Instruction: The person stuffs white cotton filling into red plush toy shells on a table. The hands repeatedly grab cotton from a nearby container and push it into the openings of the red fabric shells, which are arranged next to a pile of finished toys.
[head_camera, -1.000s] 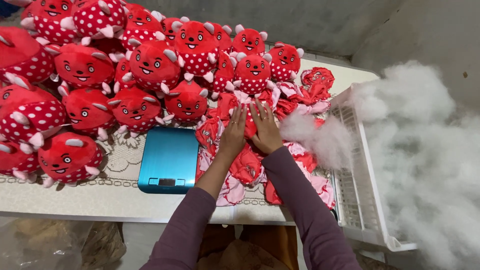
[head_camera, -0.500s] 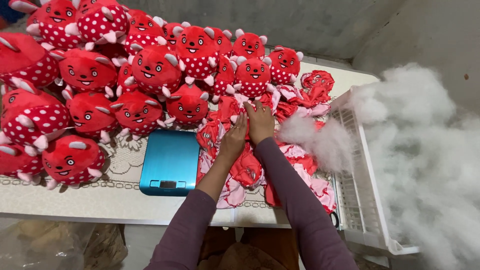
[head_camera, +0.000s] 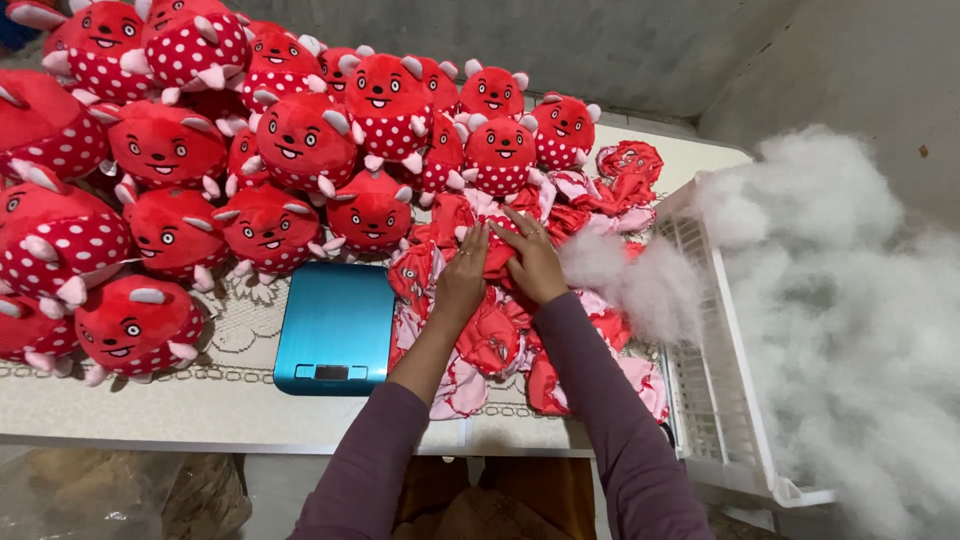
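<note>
Two hands on a heap of flat red-and-pink unstuffed toy skins (head_camera: 490, 330).
Left hand (head_camera: 462, 283) and right hand (head_camera: 532, 262) both grasp one skin; one blue flat scale (head_camera: 335, 325) lies at 9 o'clock.

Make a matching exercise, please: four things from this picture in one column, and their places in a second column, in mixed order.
Things:
1. blue scale
2. white crate
3. stuffed red toys
4. loose white stuffing

Places:
A. piled at the far left of the table
B. heaped at the right, beyond the crate
C. flat on the table, just left of the left hand
D. at the table's right edge

Pairs: 1-C, 2-D, 3-A, 4-B. Both hands, the right hand too, rest on the unstuffed red skins.
</note>
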